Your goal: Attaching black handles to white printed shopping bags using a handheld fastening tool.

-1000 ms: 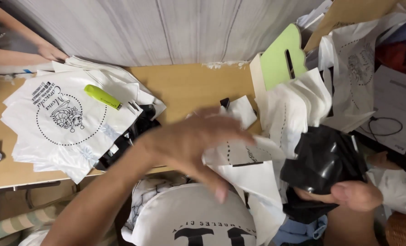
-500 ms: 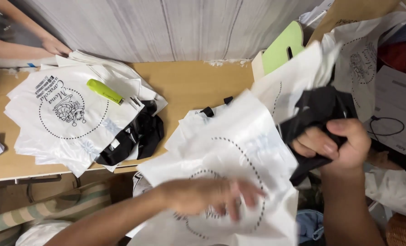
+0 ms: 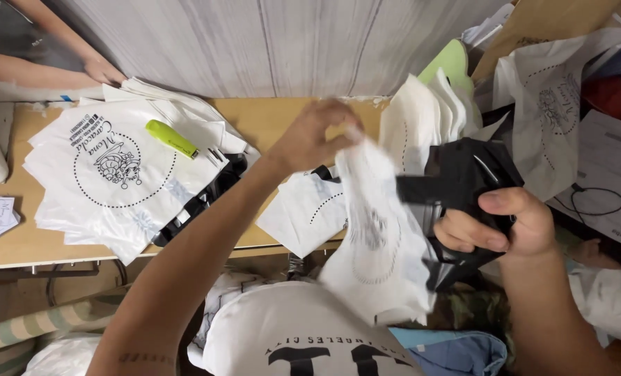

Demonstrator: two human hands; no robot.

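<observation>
Left hand (image 3: 314, 143) pinches a white bag (image 3: 380, 244); right hand (image 3: 495, 226) grips a black bag (image 3: 464, 174).

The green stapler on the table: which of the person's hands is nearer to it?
Left. The left hand is up right of the green stapler, holding a white bag; the right hand is farther right.

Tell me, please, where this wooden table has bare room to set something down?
Bare wooden table shows between the stack of white printed bags and the upright white bags. The left half is crowded, and a yellow-green stapler lies there.
</observation>
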